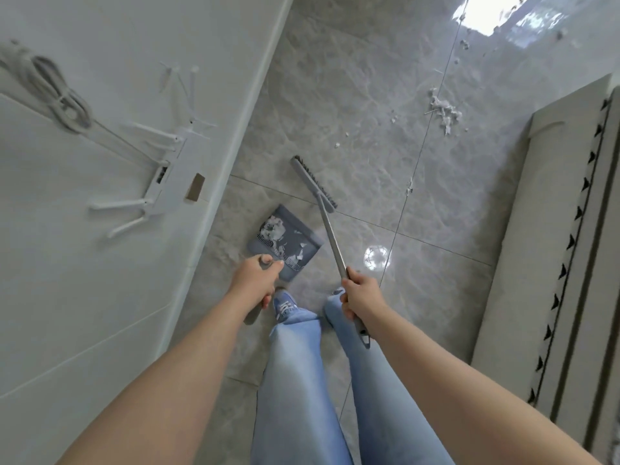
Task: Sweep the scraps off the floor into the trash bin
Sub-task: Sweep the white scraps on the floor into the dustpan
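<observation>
Our left hand [254, 280] is curled round the dustpan handle [252, 315]; the dustpan [285, 245] sits on the floor [369, 95] w/ white scraps in it. Our right hand [360, 297] grips the broom handle [332, 236], broom head [313, 182] just beyond the pan. More scraps [444, 110] lie further out, nr the sofa [553, 229].

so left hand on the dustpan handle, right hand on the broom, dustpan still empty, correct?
Not quite: the head view shows the dustpan already holds white scraps. The rest stands: left hand grips the dustpan handle, right hand grips the broom.
</observation>
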Demonstrator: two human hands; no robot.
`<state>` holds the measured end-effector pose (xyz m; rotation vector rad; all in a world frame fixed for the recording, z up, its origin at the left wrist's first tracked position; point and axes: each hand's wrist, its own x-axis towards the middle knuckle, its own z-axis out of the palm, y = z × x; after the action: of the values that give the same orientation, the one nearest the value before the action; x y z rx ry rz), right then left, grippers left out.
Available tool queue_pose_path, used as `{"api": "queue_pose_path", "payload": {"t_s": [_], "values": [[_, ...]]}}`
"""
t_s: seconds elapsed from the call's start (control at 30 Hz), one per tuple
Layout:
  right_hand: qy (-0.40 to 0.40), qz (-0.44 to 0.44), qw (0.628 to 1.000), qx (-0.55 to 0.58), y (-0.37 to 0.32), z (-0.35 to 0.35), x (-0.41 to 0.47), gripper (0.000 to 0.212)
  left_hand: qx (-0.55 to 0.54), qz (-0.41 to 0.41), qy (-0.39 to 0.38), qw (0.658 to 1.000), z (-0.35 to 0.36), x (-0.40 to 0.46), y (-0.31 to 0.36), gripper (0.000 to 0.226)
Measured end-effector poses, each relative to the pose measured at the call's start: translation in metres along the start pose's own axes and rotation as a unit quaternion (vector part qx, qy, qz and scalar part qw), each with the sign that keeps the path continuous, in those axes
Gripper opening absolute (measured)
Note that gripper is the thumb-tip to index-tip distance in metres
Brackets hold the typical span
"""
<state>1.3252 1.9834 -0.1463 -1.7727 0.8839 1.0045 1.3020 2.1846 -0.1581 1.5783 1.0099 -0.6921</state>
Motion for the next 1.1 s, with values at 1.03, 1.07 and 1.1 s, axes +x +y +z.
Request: {"api": "queue_pose_path", "payload": {"t_s": [1.03,1.07,1.1], "values": [[-0.043,0.028,0.997,-0.063,-0.235,-0.172,0.213,0.036,0.063,0.045,0.084,0.994,0.078,0.129,0.265,0.042],[-0.057,0.026,0.995,-0.076,-0.229,-0.175,0.209,0.036,0.07,0.044,0.087,0.993,0.082,0.13,0.272,0.043],[-0.07,0.021,0.994,-0.078,-0.224,-0.179,0.203,0.037,0.077,0.041,0.088,0.992,0.086,0.132,0.279,0.043]]}}
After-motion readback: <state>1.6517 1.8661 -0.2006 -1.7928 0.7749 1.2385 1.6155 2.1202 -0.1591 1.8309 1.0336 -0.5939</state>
